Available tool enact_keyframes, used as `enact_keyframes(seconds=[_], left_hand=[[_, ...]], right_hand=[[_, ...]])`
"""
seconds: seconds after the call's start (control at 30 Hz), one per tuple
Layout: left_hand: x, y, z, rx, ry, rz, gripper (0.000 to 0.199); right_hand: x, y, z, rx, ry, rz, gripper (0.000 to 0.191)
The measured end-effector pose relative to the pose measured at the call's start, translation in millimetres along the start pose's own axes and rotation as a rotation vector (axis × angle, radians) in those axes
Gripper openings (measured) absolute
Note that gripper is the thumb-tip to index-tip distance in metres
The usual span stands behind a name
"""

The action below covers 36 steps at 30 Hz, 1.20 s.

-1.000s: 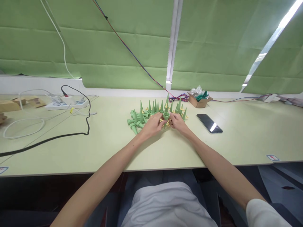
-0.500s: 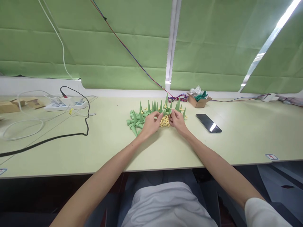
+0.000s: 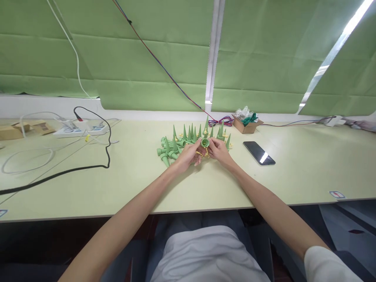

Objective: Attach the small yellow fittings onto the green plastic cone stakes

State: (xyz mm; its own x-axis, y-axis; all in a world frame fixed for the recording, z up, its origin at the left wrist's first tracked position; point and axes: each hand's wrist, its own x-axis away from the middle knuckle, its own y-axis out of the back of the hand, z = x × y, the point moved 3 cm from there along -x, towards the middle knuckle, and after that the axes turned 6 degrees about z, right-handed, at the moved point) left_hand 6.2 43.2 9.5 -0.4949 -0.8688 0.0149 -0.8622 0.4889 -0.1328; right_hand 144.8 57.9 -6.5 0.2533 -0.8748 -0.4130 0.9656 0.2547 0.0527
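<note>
Between my hands is a green cone piece [image 3: 205, 143], its round hollow end turned up toward me. My left hand [image 3: 190, 154] is closed on its left side, thumb near the rim. The fingertips of my right hand [image 3: 219, 150] are pinched at the rim's right side; whether they hold a small yellow part too is hard to tell. Small yellow parts [image 3: 207, 152] show just below the cone, partly hidden by my fingers. Several green cones [image 3: 192, 132] stand upright behind my hands, and more green cones [image 3: 165, 158] lie to the left.
A black phone [image 3: 259, 152] lies to the right. Behind it is a small cardboard box [image 3: 248, 126] holding plastic wrap, beside coiled wires [image 3: 225, 121]. At the left are a power strip [image 3: 79, 131], a black cable [image 3: 88, 169] and cardboard pieces [image 3: 11, 132].
The held green cone has moved slightly left and down. My left hand has turned and wrapped further under it, covering more of the yellow parts. My right hand has shifted slightly left.
</note>
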Motion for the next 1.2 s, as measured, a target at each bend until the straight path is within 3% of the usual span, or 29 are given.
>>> enact_keyframes(seconds=[0.33,0.6,0.9,1.1,1.2], left_hand=[[-1,3.3,4,-0.02,-0.042,0.125,0.049],[4,4.7,-1,-0.266,-0.11,0.159,0.045],[4,4.6,-2,-0.504,-0.198,0.147,0.04],[3,4.2,-1,-0.554,-0.212,0.129,0.039],[5,2.7,-3,-0.566,-0.222,0.111,0.04]], right_hand=[[2,2,7,-0.04,-0.06,0.009,0.054],[3,3,4,-0.033,-0.141,0.032,0.058],[1,6,0,0.039,-0.112,0.023,0.058],[-1,12,-5,0.233,-0.042,0.009,0.054],[-1,13,-6,0.216,-0.053,-0.007,0.053]])
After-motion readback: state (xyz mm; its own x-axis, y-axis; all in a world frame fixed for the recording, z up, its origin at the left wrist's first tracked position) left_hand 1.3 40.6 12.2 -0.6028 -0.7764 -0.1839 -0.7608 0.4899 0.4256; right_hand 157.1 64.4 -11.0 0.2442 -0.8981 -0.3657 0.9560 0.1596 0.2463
